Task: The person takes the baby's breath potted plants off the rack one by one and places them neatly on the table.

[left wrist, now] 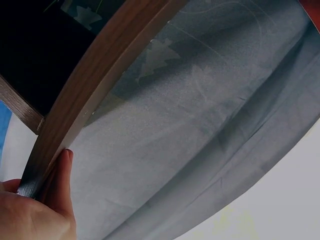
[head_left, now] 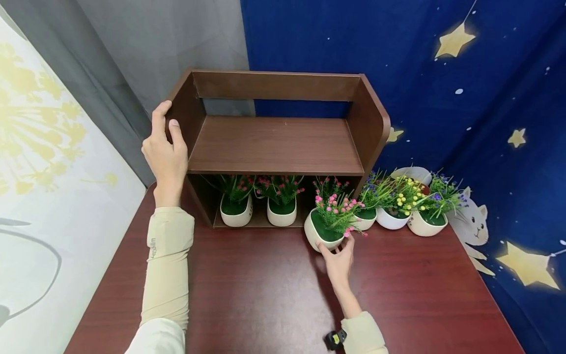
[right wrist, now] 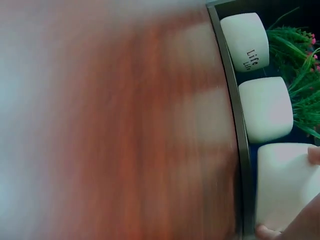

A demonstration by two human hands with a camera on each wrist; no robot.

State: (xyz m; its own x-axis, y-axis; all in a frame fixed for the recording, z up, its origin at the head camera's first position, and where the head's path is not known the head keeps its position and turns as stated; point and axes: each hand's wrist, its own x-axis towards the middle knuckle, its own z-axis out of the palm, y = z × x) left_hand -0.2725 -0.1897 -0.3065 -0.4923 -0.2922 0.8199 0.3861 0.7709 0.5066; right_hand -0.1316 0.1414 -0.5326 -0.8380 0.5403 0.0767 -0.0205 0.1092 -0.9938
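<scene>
Before the shelf (head_left: 276, 142), the right hand's grip (head_left: 339, 263) holds a pink-flowered pot (head_left: 312, 235); the left hand (head_left: 165, 153) clasps a side panel (head_left: 189, 110).

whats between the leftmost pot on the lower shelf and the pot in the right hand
One white pot stands between the leftmost pot and the held pot; the head and right wrist views both show it.

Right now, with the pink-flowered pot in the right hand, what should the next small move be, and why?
I'd probably ease the pot upright in the right hand before setting it down: in the head view it leans, its rim sloping down to the right, while the two white pots in the shelf stand level. The left hand grips the shelf's side.
</scene>
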